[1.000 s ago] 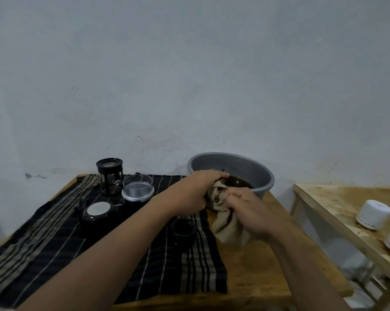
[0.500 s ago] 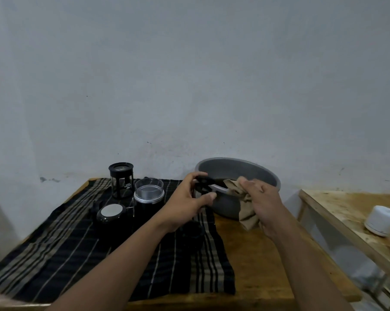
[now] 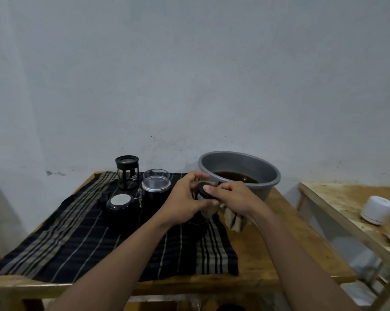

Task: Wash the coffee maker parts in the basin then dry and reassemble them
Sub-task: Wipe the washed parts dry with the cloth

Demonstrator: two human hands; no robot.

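Before basin (image 3: 241, 163) | black disc (image 3: 203, 192) pinched between left hand (image 3: 186, 199) and right hand (image 3: 237, 196) (right also clutches cloth (image 3: 233, 221))

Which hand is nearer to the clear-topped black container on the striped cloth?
Left. The left hand is just right of the clear-topped black container, gripping a black round part; the right hand, holding a beige rag, is beyond that part.

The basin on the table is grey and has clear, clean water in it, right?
No. The grey basin on the table has dark brown water in it, not clear, clean water. The head view shows it.
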